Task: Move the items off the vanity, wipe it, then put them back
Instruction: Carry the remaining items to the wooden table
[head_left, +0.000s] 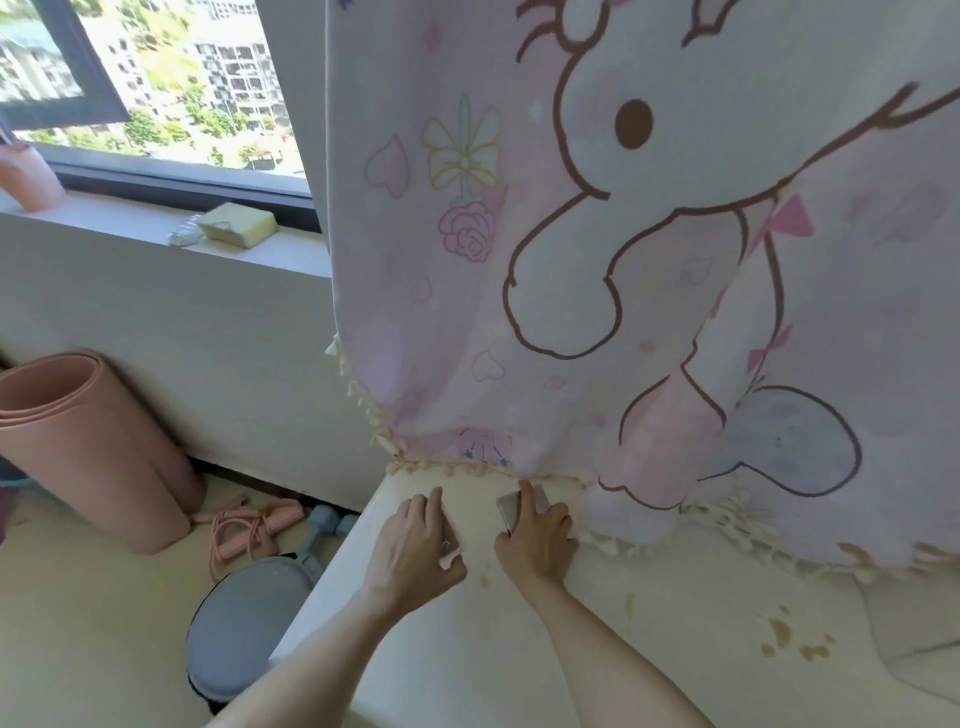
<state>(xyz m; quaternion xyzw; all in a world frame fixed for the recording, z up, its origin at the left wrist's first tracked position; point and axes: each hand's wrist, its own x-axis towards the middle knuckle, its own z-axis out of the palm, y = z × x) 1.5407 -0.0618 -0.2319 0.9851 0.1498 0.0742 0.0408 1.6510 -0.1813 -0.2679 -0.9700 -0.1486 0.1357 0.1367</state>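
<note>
Both hands at back left corner of cream vanity top (457, 649): left hand (415, 551) & right hand (535, 540) each clamp 1 small flat pinkish item, left item (451, 535), right item (511, 512). Lift straight, clear of pink cartoon-print hanging cloth (623, 260)

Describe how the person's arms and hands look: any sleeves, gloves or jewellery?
Both forearms are bare up to the frame's bottom edge, with no sleeves showing. The left hand and right hand wear no gloves. No watch, bracelet or ring is visible on either.

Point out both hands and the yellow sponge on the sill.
left hand (415, 540): head view, back of the hand.
right hand (537, 540): head view, back of the hand.
yellow sponge (240, 225): head view, top face.
</note>
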